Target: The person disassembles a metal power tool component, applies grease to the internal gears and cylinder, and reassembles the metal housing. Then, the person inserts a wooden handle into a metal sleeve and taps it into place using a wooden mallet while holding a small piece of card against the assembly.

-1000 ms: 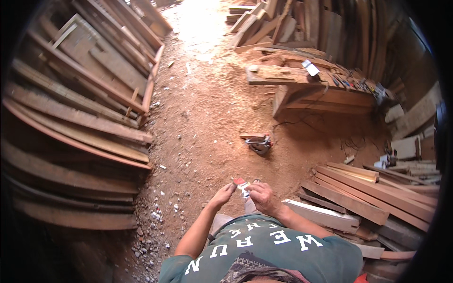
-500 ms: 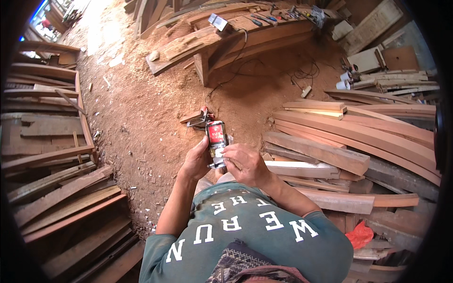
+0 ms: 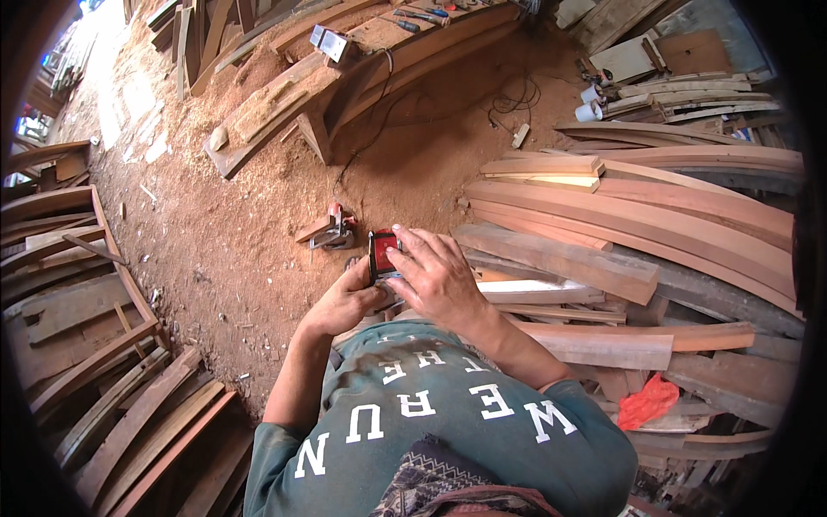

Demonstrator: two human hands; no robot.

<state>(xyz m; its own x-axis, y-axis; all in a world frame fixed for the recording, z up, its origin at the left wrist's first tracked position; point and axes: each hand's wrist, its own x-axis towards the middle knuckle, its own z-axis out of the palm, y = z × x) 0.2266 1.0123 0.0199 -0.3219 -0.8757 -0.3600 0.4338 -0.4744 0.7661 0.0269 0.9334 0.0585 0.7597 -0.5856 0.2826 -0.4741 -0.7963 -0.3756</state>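
Observation:
In front of my belly I hold a small red packet with black edges [image 3: 385,251]. My left hand [image 3: 346,302] is closed around its lower left side, the thumb along the edge. My right hand [image 3: 435,271] lies over its right side, with the fingers bent across the red face and covering part of it. The lower end of the packet is hidden by both hands. On the floor just beyond the packet lies a red and dark power tool [image 3: 338,228], beside a short wood block [image 3: 314,228].
Ahead, a heavy timber bench [image 3: 284,108] carries hand tools [image 3: 422,15] and a silver box-like thing [image 3: 330,43]. A dark cord [image 3: 372,112] runs down to the sawdust floor. Curved planks [image 3: 637,211] are piled at right, with a red bag [image 3: 648,401]. Wooden frames [image 3: 121,250] stand at left.
My right hand has moved from the packet's lower end up over its red face. The packet now sits lower against my body, and the view has shifted, moving the bench toward the left.

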